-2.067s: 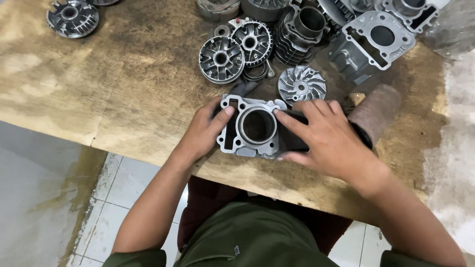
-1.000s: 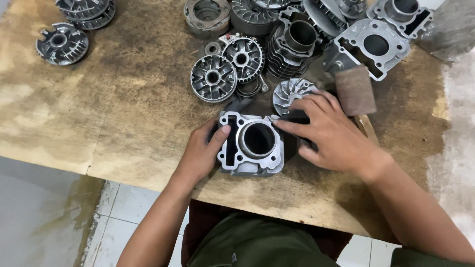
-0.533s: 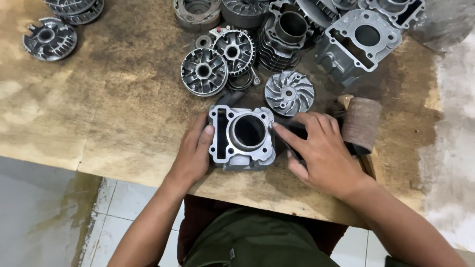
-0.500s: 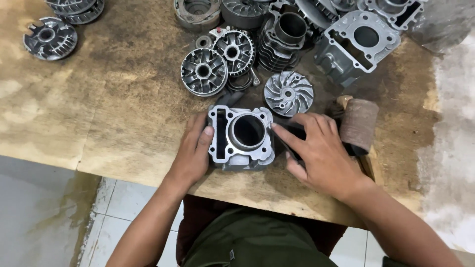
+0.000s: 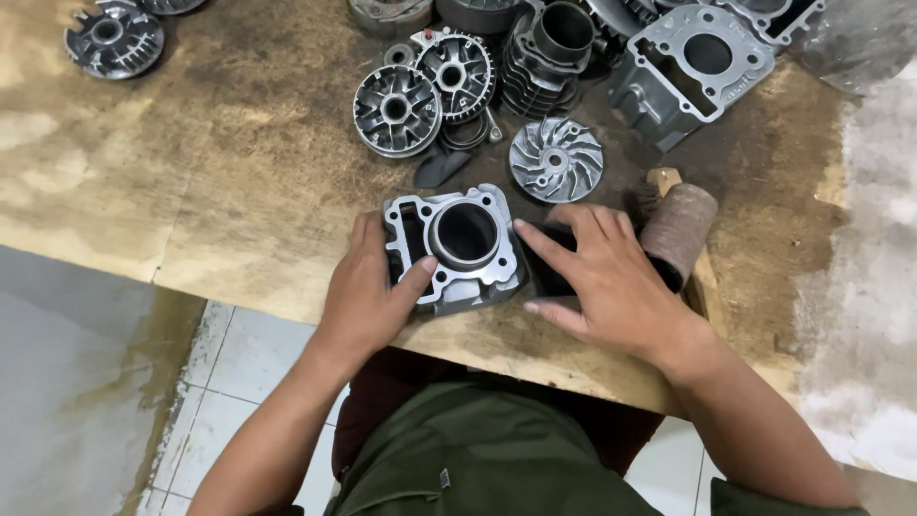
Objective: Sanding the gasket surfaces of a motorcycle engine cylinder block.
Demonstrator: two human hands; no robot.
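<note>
A silver engine cylinder block [image 5: 458, 247] with a round bore lies on the stained wooden table [image 5: 229, 191] near its front edge. My left hand [image 5: 373, 287] grips the block's left side, thumb on its top face. My right hand [image 5: 602, 277] lies flat beside the block on the right, fingers spread over a dark piece [image 5: 549, 263], index fingertip touching the block's edge.
A brown sandpaper roll [image 5: 678, 229] stands just right of my right hand. Behind the block lie a finned fan disc [image 5: 556, 159], two round pulley discs [image 5: 396, 110], a dark finned cylinder [image 5: 554, 53] and a grey cylinder head [image 5: 693, 72]. Another disc [image 5: 113, 38] sits far left. Tiled floor [image 5: 105, 382] lies below.
The view has shifted slightly; both hands stay on and beside the cylinder block, which has turned a little on the table. My left thumb now rests on its top face.
</note>
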